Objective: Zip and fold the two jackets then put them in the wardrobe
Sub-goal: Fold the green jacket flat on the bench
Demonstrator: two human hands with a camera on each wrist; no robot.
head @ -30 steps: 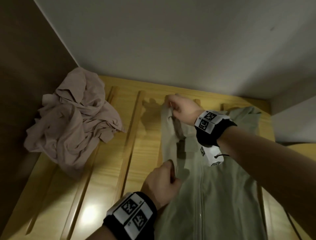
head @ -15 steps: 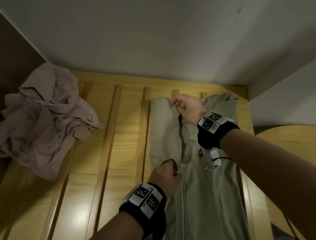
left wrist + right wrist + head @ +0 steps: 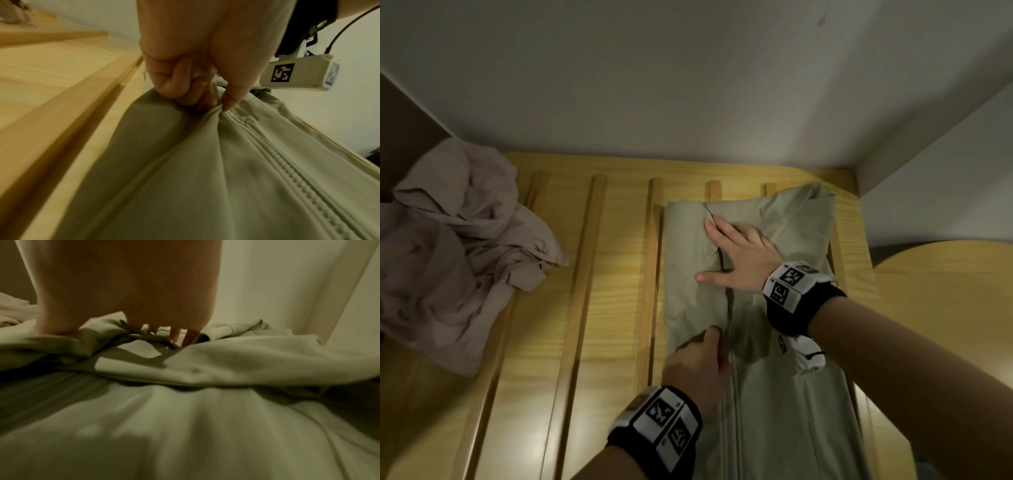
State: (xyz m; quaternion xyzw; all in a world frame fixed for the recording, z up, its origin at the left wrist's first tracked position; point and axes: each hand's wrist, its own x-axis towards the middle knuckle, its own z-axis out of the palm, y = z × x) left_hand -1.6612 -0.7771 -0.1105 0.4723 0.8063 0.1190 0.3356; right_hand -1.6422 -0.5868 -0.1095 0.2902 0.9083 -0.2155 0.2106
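A: Pinched between thumb and curled fingers of the left hand, nearest the camera, was the green jacket at the top of its closed zipper.

B: And the other hand?

A: Right hand lay farther up, fingers straight and spread, pressing flat on the chest of the same jacket where the front was open; it gripped nothing.

B: Jacket position?

A: Spread lengthwise on the wooden slatted base, collar end toward the white wall.

B: Second jacket?

A: Pinkish jacket sat crumpled in a heap at the far left, well apart from the green one, against the dark side panel.
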